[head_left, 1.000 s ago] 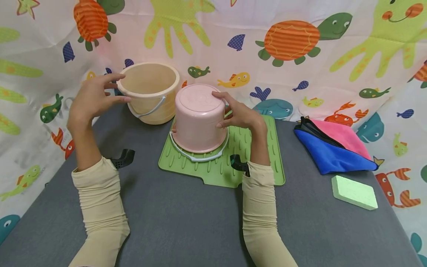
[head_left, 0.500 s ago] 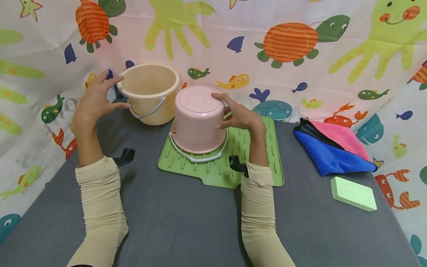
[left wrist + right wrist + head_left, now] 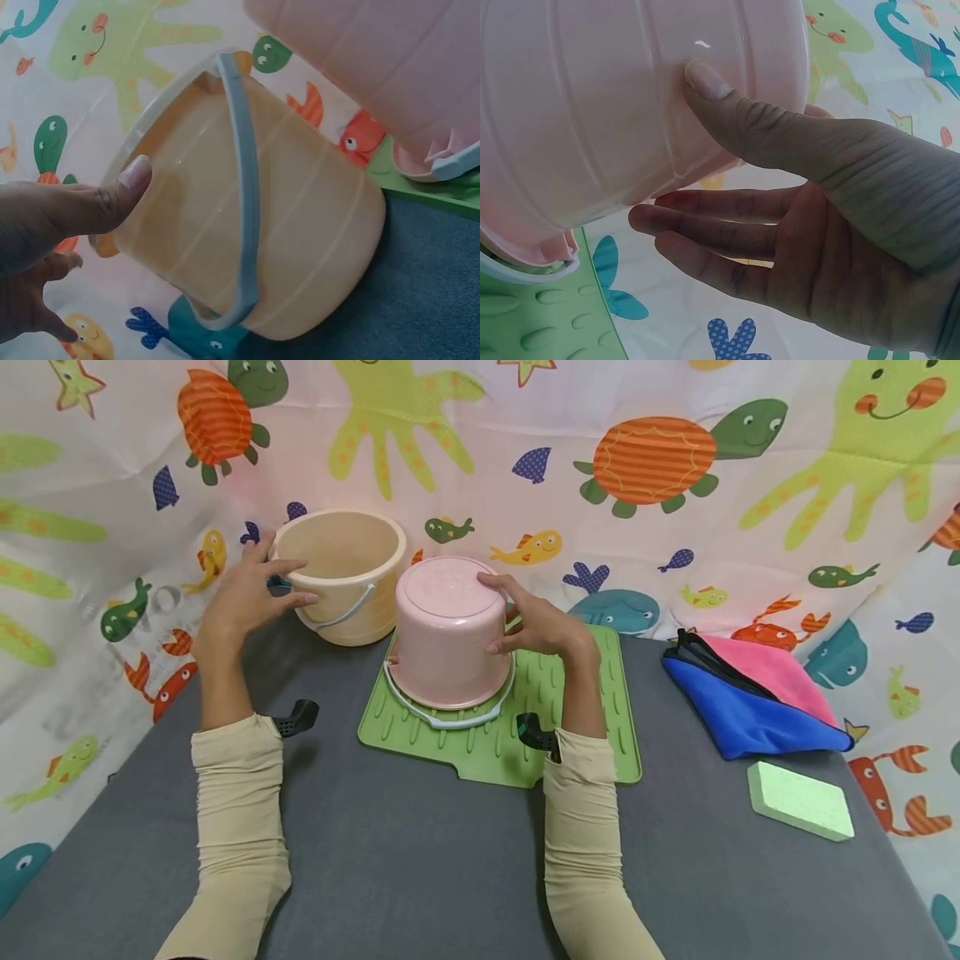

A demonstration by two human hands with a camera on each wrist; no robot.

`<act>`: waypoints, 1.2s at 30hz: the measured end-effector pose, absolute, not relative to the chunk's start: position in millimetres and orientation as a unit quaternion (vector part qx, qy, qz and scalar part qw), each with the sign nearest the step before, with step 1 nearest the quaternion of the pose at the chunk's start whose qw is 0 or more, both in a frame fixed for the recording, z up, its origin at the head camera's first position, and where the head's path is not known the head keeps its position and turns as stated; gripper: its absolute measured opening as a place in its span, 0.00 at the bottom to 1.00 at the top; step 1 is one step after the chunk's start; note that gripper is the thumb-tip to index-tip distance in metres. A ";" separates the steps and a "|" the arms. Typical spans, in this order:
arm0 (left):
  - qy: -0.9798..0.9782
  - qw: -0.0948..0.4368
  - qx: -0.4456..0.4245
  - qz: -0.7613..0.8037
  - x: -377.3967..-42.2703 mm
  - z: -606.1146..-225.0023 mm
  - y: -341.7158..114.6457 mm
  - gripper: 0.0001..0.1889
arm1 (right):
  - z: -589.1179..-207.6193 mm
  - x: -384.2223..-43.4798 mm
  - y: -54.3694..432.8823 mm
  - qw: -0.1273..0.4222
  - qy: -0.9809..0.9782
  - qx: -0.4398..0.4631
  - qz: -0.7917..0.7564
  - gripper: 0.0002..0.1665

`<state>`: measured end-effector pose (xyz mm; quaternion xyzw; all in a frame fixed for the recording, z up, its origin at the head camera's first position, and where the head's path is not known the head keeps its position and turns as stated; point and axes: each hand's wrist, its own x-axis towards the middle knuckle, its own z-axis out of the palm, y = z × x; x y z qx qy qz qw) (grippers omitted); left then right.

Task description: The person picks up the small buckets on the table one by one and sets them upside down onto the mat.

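Left hand (image 3: 243, 593) now farther right

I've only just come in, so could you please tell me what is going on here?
A person's right hand touches a pink bucket, upside down on a green mat. Their left hand is by an upright cream bucket on the table; whether it touches it is unclear. Cloths and a pale green block lie to the right.

Worktop (image 3: 420, 860): dk grey, matte. Backdrop (image 3: 570, 402): white fabric sheet w/ sea-animal print (turtles (image 3: 656, 460), fish (image 3: 527, 548), crabs (image 3: 176, 689), whales (image 3: 618, 612)), behind worktop & along L and R sides; minor wrinkles. Lighting: soft shadows; faint pink tint, rear ctr.
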<state>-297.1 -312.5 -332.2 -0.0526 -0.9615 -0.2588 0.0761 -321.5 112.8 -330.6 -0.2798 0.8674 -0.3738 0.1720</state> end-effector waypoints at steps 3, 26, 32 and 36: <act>-0.956 0.087 -0.037 -0.276 -296.9 -333.8 -307.4 0.34 | -331.5 -321.1 113.6 0.171 0.868 -0.280 -0.373 0.62; -0.970 0.045 -0.022 -0.238 -273.5 -312.8 -315.7 0.30 | -333.5 -322.9 113.7 0.168 0.865 -0.292 -0.372 0.62; -0.980 -0.034 -0.057 -0.186 -258.6 -293.3 -324.0 0.30 | -333.2 -323.0 113.9 0.169 0.866 -0.289 -0.370 0.62; -0.982 -0.065 -0.067 -0.162 -248.4 -284.4 -326.5 0.25 | -333.2 -323.6 114.3 0.170 0.866 -0.286 -0.373 0.61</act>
